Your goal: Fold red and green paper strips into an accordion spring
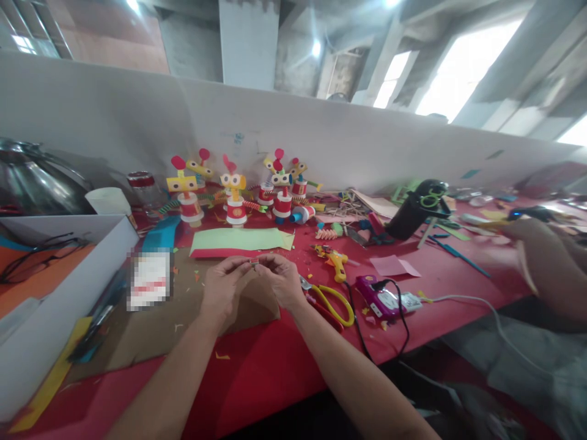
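Note:
My left hand (222,284) and my right hand (283,282) meet above the brown cardboard (156,342), fingertips pinched together. Between them is a small reddish piece (254,261), mostly covered by the fingers; its exact kind does not show. Just beyond the hands lie a light green paper sheet (238,239) and a red strip under its near edge. Close to my right hand are scissors with yellow handles (338,305) and a yellow hot glue gun (337,266).
Paper-cup robot figures (236,208) stand along the white partition. A white box (68,293) holding glasses is at left, near a steel jug (41,177). A purple power strip (378,299) trails cables at right. Another person's arm (545,263) reaches in at far right.

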`<state>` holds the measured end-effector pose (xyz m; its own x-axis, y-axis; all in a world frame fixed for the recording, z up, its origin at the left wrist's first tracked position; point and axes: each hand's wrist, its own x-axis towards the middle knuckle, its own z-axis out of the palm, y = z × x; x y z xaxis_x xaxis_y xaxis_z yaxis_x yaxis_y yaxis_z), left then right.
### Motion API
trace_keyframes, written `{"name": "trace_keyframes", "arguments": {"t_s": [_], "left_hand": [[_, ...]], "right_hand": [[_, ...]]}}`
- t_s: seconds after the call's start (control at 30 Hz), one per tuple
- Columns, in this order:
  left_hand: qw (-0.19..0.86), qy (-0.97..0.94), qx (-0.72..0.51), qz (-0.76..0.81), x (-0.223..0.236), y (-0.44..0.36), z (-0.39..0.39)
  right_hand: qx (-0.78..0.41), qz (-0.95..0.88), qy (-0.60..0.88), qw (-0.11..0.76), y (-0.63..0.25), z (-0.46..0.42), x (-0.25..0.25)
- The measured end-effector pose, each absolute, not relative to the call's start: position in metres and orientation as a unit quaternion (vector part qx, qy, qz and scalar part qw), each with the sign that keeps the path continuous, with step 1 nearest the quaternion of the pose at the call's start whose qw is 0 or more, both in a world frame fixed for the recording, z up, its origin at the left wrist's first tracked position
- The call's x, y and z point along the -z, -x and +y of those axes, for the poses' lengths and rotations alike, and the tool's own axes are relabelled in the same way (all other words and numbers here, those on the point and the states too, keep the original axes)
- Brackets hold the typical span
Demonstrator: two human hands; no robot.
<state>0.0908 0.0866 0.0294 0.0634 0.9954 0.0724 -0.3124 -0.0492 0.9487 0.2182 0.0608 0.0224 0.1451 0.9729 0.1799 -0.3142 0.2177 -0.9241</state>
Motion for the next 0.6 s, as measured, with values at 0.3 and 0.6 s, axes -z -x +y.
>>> {"name": "trace_keyframes", "arguments": {"t_s": [0.3, 0.6], "left_hand": [[0.589, -0.423, -0.564, 0.395, -0.028, -0.097, 0.083], [0.516, -0.359, -0.619, 0.471, -0.028, -0.06, 0.116]], "right_hand": [[-0.5, -0.403, 0.352, 0.681, -0.212, 0.064, -0.017], [-0.336, -0.565, 0.526, 0.54, -0.243, 0.079, -0.009]]}}
